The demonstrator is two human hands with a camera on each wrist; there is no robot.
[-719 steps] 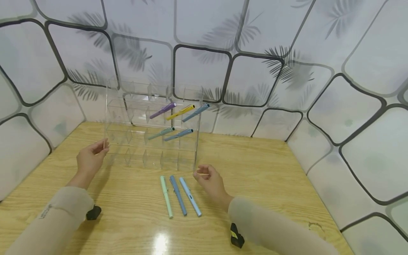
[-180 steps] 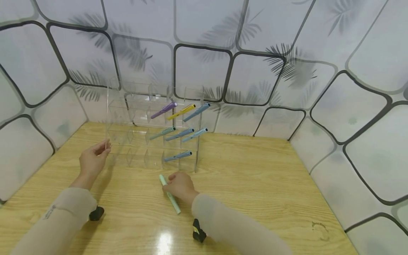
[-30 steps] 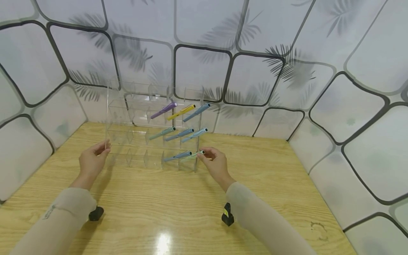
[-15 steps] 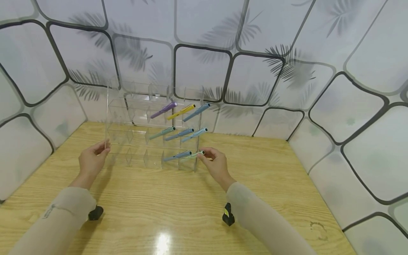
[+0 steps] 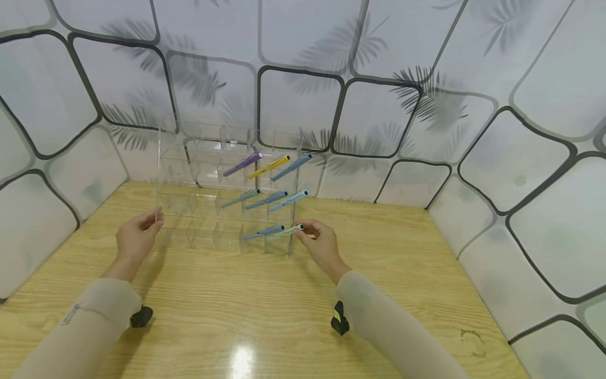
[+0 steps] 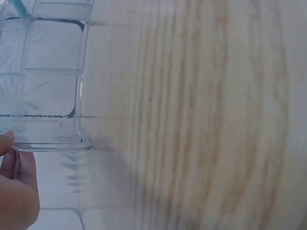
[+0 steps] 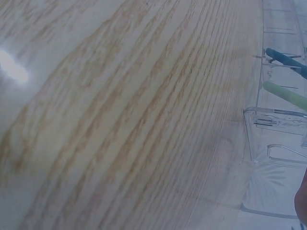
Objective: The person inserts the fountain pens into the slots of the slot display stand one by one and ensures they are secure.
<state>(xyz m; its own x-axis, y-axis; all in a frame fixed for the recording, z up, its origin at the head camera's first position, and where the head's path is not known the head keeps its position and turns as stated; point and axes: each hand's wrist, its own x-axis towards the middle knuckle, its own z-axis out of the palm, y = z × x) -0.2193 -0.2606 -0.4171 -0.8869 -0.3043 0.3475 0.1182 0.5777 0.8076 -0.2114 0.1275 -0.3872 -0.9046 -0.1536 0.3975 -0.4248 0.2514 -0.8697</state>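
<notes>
A clear tiered rack [image 5: 229, 223] stands upright on the table, with slanted pens in its right-hand columns. My left hand [image 5: 134, 239] pinches the rack's left side panel between thumb and fingers, also at the left edge of the left wrist view. At the rack's lower right corner, my right hand [image 5: 322, 245] has thumb and finger at the upper end of a light green pen [image 5: 286, 231], seemingly pinching it. That pen [image 7: 285, 95] lies in the bottom tier beside a blue pen [image 5: 263, 232]. Only a sliver of my right hand [image 7: 301, 201] shows in the right wrist view.
Above are a green pen [image 5: 240, 198], a blue pen [image 5: 266, 200] and a light blue pen [image 5: 289, 201]. Higher sit purple [image 5: 242, 164], yellow [image 5: 269, 167] and blue pens [image 5: 291, 167]. Patterned curtains [image 5: 303, 100] surround the wooden table [image 5: 265, 305].
Three loose pens that lay on the table are now in the rack's right columns; the light green one came last. My left hand stays at the left panel. Over the last second almost nothing moves.
</notes>
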